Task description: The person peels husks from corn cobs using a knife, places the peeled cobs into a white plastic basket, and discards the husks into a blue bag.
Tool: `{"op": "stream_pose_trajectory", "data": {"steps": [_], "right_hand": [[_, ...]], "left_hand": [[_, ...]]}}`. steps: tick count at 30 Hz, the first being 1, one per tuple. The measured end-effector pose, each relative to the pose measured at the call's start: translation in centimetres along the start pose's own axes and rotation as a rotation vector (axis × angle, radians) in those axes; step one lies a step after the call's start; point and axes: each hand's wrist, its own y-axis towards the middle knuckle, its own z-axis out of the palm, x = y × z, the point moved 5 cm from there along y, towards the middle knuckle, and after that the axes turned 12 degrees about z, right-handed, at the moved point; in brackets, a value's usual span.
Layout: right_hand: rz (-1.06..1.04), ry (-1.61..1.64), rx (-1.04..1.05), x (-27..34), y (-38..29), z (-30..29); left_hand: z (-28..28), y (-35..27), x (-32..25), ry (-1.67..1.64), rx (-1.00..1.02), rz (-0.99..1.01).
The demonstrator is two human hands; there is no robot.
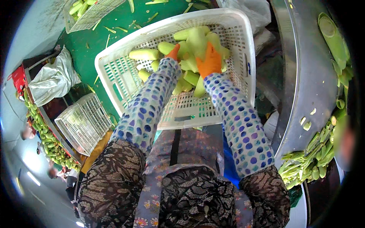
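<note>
Both my hands wear orange gloves and reach into a large white plastic crate (174,124) in front of me. Several pale green trimmed vegetable pieces, stubby and rounded, lie in the crate, among them one vegetable piece (144,54) at the left of the pile. My left hand (173,53) is at the pile's left side, its thumb up and its fingers mostly hidden among the pieces; its grip cannot be made out. My right hand (210,61) is closed around blurred pale green vegetable pieces (197,42), over the pile's upper right part.
A green floor (85,48) strewn with peel strips surrounds the crate. Empty-looking white crates (85,124) stand at left, and another crate (97,14) holds vegetables at upper left. On the right, a metal table (308,94) bears leafy trimmings (313,159). People are at the far left and right edge.
</note>
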Motion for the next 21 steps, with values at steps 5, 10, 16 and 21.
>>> {"op": "stream_pose_trajectory", "data": {"steps": [5,10,16,21], "right_hand": [[-0.014,0.080,0.149,4.0,-3.2,2.7],[-0.312,0.096,0.370,5.7,-5.1,5.8],[-0.288,0.324,0.276,8.2,-7.6,4.5],[-0.011,0.187,0.570,5.1,-14.5,-4.3]], "left_hand": [[-1.3,8.7,5.0,0.051,-0.067,0.089],[-6.4,3.6,4.6,-0.049,0.016,0.372],[-11.3,1.3,5.6,0.669,-0.151,0.753],[-8.1,-1.9,12.0,0.612,0.150,0.684]]}}
